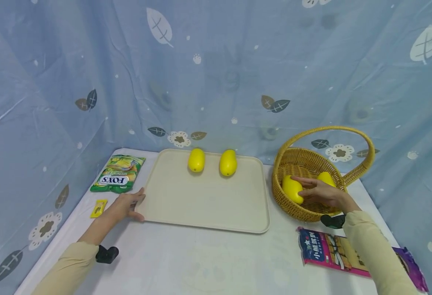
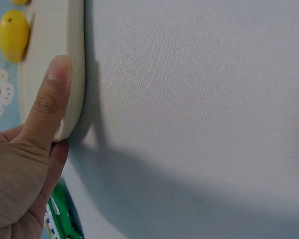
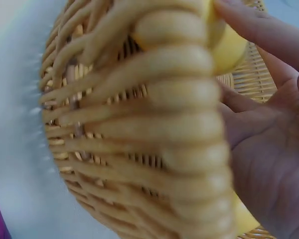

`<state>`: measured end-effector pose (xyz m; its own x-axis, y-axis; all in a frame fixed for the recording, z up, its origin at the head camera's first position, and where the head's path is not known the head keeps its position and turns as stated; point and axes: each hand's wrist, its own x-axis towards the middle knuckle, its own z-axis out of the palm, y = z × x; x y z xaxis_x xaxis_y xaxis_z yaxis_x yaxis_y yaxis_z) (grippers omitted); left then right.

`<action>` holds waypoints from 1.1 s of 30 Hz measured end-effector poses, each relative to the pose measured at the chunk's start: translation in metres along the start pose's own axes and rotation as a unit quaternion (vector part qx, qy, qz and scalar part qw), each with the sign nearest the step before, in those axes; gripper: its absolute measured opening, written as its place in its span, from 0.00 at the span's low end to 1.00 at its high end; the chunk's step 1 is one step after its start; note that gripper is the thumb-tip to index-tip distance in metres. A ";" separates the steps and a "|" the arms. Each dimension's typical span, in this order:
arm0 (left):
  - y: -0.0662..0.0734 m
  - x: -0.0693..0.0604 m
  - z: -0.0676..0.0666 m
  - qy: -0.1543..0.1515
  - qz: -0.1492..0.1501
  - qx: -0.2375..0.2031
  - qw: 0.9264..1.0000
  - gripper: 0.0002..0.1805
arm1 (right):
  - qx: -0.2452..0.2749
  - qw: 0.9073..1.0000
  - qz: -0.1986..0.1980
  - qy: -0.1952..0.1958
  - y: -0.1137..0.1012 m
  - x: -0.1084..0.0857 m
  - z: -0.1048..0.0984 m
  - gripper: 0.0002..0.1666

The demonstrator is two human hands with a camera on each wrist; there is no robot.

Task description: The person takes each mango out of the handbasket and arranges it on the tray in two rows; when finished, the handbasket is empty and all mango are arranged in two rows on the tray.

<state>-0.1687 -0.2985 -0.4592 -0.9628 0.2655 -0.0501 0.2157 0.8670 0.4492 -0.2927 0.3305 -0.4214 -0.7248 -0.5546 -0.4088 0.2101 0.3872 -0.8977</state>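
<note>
Woven wicker forms the basket (image 1: 297, 210) at the right of the frame, and your right hand (image 1: 320, 192) reaches inside it. Your thumb and fingers stand apart at the right side of a yellow oval fruit (image 1: 290, 189), touching it; you cannot tell from these views whether they grip it. That fruit lies in the basket's left part, while another yellow piece (image 1: 326, 178) sits to the right, partly behind your hand.

Your left hand (image 1: 123, 205) holds the beige tray (image 1: 201, 200) by its lower-left corner, thumb along the front rim and the other fingers at the left edge. Near the tray's far edge, upper centre of the frame, lie two more fruits: the left fruit (image 1: 196, 160) and the right fruit (image 1: 228, 162), side by side and apart.

Beyond your left hand is a green FOX'S bag (image 1: 121, 172), with a small yellow packet (image 1: 98, 208) just beside your wrist. Under your right forearm, lower right, lies a pink-and-blue package (image 1: 320, 250).
</note>
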 end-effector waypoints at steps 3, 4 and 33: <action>0.000 -0.002 -0.002 0.003 0.004 0.000 1.000 0.47 | 0.009 1.000 0.003 -0.013 -0.002 0.001 0.001 0.41; 0.000 -0.002 -0.002 0.004 0.005 -0.001 1.000 0.47 | 0.012 1.000 0.006 -0.010 -0.003 0.001 0.002 0.41; 0.003 -0.001 0.000 0.002 0.005 -0.002 1.000 0.48 | 0.167 0.981 -0.030 0.093 -0.014 -0.021 0.004 0.38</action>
<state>-0.1668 -0.2961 -0.4575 -0.9615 0.2716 -0.0414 0.2243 0.8629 0.4529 -0.2781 0.3339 -0.4007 -0.8429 -0.4134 -0.3445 0.3439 0.0784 -0.9357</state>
